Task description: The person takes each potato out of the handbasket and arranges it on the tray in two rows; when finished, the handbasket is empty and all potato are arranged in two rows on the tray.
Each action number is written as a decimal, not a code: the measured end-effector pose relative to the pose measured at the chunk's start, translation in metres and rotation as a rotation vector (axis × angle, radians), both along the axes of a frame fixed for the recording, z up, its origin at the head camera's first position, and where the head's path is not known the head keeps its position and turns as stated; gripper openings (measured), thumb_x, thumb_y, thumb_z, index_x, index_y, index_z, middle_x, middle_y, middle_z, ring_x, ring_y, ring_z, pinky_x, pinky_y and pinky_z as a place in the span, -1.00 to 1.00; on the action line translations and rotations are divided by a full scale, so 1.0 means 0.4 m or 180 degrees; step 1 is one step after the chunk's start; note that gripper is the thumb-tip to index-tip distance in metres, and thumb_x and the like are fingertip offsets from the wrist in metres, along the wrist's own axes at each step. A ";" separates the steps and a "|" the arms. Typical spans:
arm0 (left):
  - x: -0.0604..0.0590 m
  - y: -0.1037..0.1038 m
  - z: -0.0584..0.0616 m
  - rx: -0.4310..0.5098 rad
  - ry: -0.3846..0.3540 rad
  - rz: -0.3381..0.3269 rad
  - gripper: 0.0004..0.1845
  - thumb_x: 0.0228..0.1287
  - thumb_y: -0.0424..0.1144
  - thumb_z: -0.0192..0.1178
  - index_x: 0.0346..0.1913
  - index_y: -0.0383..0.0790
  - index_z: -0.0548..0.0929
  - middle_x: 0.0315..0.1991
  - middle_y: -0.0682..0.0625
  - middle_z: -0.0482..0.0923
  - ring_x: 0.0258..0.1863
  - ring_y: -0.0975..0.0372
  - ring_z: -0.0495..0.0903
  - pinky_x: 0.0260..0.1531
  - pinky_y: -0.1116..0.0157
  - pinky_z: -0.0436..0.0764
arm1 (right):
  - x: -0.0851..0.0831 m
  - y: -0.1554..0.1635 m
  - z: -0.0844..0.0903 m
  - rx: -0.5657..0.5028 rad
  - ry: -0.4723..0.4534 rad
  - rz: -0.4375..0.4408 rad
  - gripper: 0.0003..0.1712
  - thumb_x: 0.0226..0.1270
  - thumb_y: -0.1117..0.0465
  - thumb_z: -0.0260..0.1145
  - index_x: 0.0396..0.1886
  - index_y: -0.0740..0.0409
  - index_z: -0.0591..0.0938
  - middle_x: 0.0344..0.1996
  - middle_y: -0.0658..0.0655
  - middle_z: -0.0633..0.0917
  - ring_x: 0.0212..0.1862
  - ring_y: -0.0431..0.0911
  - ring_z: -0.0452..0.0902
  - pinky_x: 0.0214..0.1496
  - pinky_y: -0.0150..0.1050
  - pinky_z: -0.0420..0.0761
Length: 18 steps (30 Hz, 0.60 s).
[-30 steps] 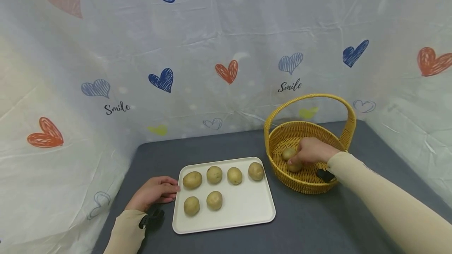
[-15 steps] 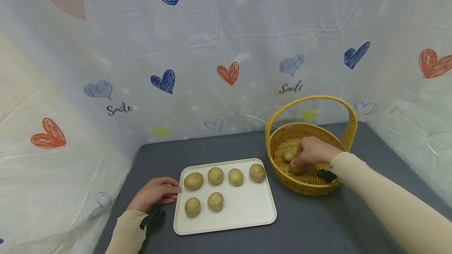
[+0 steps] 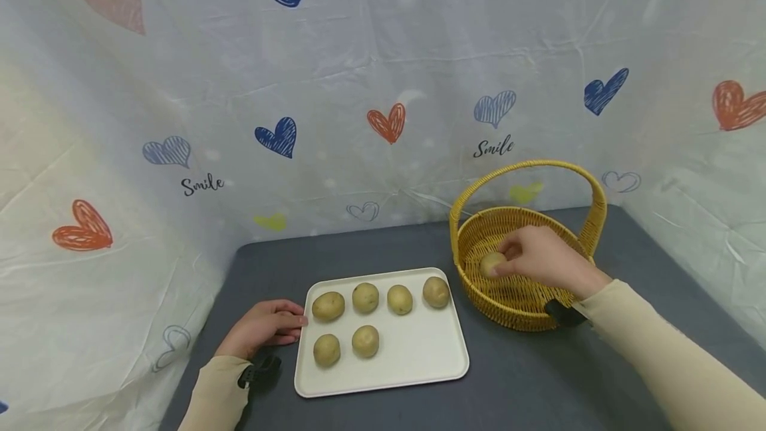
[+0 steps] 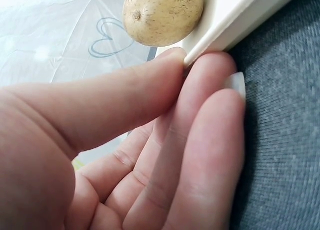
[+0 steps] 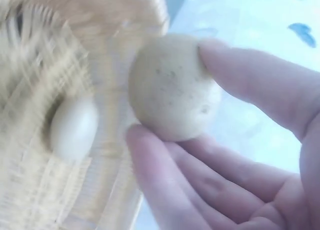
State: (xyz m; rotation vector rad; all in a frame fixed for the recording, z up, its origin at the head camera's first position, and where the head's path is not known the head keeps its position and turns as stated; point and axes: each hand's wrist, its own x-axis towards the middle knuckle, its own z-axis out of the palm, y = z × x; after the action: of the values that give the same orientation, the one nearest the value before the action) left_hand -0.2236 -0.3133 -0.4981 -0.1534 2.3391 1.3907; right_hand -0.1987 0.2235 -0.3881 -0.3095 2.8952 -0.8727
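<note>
A white cloth backdrop printed with hearts and the word "Smile" hangs around a dark grey desk. On the desk lie a white tray with six potatoes in two rows and, to its right, a yellow wicker basket with a tall arched handle.

The right hand is inside the basket, and its thumb and fingers pinch a potato; the right wrist view shows the grip plainly, thumb on top and fingers beneath the potato. A second, pale potato appears blurred against the weave in that view, lying in the basket. A second ago the hand was lower, down at the basket floor among two potatoes, with the wrist over the near rim. Now the hand sits higher and further back, and the held potato is clear of the weave. That looks like a finished pickup: the potato is in the fingers, lifted, and free to travel out of the basket.

The left hand has not shifted. It lies on the desk at the tray's left edge, thumb and fingers pinching the rim, beside the nearest tray potato
</note>
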 end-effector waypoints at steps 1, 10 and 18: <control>0.000 -0.001 0.000 -0.0004 0.0003 0.0003 -0.55 0.35 -0.13 0.53 0.15 -0.36 0.71 -0.20 -0.05 0.81 -0.28 0.22 0.80 -0.21 0.25 0.84 | 0.010 -0.010 -0.001 -0.0058 0.0074 -0.0032 -0.42 0.21 -0.17 0.67 0.01 0.16 0.82 -0.16 0.02 0.86 -0.10 -0.10 0.76 0.00 -0.01 0.77; -0.003 -0.005 -0.005 0.0002 0.0038 0.0002 -0.53 0.35 -0.11 0.53 0.16 -0.35 0.71 -0.20 -0.05 0.81 -0.27 0.23 0.79 -0.20 0.25 0.84 | 0.087 -0.132 -0.047 -0.0849 0.0286 -0.0046 -0.47 0.22 -0.04 0.71 0.08 0.10 0.79 -0.07 0.06 0.84 -0.06 -0.11 0.83 -0.03 -0.20 0.84; -0.005 -0.014 -0.014 0.0019 0.0007 -0.0044 -0.49 0.36 -0.05 0.53 0.20 -0.31 0.72 -0.14 -0.06 0.83 -0.22 0.21 0.82 -0.15 0.25 0.84 | 0.106 -0.250 -0.135 -0.1249 0.0118 0.0130 -0.52 0.16 0.04 0.74 0.03 0.04 0.78 -0.11 0.02 0.83 -0.09 -0.16 0.82 -0.07 -0.35 0.80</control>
State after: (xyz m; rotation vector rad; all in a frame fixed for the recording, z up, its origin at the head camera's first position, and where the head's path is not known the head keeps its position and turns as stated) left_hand -0.2255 -0.3190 -0.5038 -0.1339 2.3331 1.3919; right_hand -0.1561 0.1236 -0.4423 -0.4167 2.7189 -1.4396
